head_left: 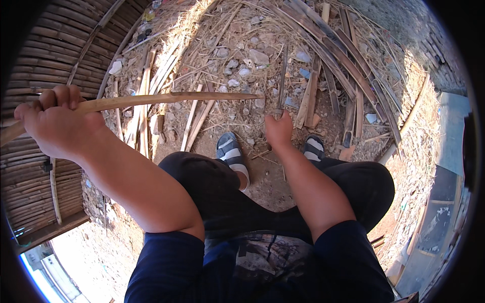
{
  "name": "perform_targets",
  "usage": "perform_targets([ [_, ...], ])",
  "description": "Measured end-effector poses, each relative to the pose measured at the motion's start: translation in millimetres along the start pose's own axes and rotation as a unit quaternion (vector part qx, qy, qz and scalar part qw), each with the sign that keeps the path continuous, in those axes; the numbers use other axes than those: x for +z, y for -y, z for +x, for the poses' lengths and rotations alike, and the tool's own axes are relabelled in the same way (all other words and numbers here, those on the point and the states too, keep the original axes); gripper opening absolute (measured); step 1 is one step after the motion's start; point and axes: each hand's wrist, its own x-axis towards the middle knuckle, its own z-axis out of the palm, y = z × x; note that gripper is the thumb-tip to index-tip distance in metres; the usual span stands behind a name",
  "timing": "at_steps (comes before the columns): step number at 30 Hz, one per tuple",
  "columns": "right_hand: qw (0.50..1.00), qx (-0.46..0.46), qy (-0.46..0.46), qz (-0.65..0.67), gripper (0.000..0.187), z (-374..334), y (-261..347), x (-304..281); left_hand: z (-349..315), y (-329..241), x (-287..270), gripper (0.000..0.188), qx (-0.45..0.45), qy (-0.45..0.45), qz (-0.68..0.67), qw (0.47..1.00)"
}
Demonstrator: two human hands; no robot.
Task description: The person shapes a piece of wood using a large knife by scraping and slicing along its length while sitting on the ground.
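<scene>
Clenching a strip (166, 97) in the left hand (63, 121), gripping a knife (283, 81) in the right hand (279, 130) over messy ground (270, 184). Wearing a picture-print tee (172, 262), btw.

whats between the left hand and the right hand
In the head view, the strip runs from the left hand most of the way toward the right hand, its tip ending just short; littered ground shows beyond it.

Slatted bamboo wall (45, 65) at left, crossed by a slanting pole (93, 35). Pale stones (259, 56), scattered on the ground (273, 187). Blue-grey panel (452, 132) at far right, adjoining a dark panel (437, 227).
</scene>
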Motion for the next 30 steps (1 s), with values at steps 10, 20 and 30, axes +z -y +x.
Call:
perform_targets([
  [10, 0.974, -0.009, 0.151, -0.169, 0.049, -84, -22, 34, 9, 9, -6, 0.03, -0.035, -0.076, 0.067, 0.994],
  [20, 0.988, -0.008, 0.112, -0.102, 0.04, -46, -26, 13, 9, 33, -11, 0.034, -0.071, 0.14, -0.093, 0.983],
  [30, 0.994, -0.087, 0.06, -0.036, 0.038, -26, 2, 11, 26, 23, -20, 0.065, -0.147, 0.244, -0.159, 0.945],
])
